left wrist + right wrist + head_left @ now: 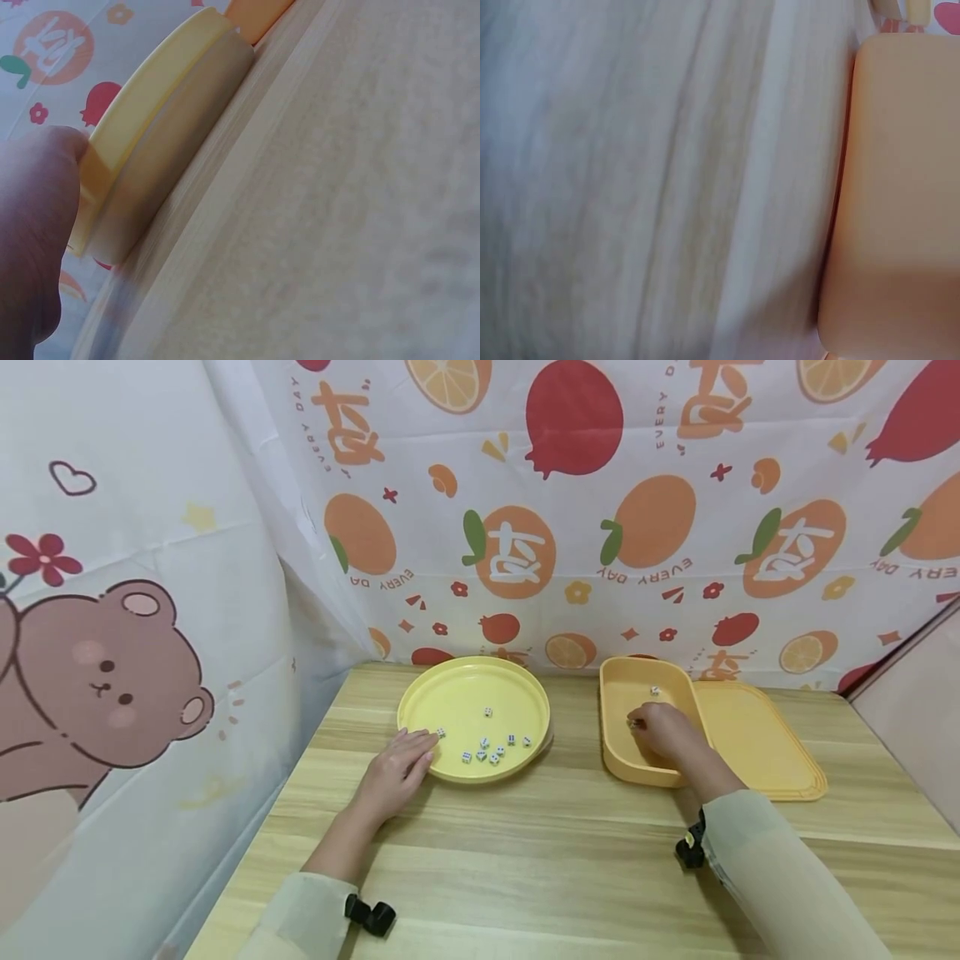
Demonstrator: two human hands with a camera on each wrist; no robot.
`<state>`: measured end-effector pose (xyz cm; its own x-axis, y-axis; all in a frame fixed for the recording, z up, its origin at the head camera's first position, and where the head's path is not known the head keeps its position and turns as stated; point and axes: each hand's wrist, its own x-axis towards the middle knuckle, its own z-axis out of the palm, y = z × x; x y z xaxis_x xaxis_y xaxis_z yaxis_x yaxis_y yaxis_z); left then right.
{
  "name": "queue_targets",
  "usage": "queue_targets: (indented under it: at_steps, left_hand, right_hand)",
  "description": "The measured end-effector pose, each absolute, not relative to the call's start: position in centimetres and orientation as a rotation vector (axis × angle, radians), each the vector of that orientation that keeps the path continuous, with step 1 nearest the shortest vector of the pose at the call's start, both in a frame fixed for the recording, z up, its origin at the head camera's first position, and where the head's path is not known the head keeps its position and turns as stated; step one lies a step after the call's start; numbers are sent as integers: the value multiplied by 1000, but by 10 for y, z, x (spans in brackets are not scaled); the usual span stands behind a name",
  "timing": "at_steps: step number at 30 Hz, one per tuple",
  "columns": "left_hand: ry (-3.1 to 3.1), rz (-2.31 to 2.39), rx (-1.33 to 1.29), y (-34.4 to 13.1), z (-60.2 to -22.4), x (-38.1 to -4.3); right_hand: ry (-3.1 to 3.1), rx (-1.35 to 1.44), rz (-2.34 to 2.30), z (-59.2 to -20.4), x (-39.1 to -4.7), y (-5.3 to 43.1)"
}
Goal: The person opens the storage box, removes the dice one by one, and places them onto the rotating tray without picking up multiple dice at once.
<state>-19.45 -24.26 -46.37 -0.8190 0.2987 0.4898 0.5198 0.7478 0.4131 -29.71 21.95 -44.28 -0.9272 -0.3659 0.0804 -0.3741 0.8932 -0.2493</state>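
On the wooden table, a round yellow tray holds several small white dice, most of them toward its near right side. My left hand rests on the tray's near left rim, fingers fairly straight, with one die close to the fingertips. The left wrist view shows that hand against the yellow rim. Inside an orange rectangular box, my right hand pinches a die, partly covered by the fingertips. Another die lies farther back in the box. In the right wrist view only the box's outer wall shows, not the hand.
A flat orange lid lies on the table against the box's right side. Behind the table hangs a fruit-print cloth, and a bear-print cloth hangs at the left. Bare wood lies between my forearms.
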Motion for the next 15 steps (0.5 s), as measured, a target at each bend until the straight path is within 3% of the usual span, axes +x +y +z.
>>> queue_targets:
  at_steps: [15]
  left_hand:
    - [-2529, -756, -646, -243, -464, -195]
  right_hand:
    - [-2928, 634, 476, -429, -295, 213]
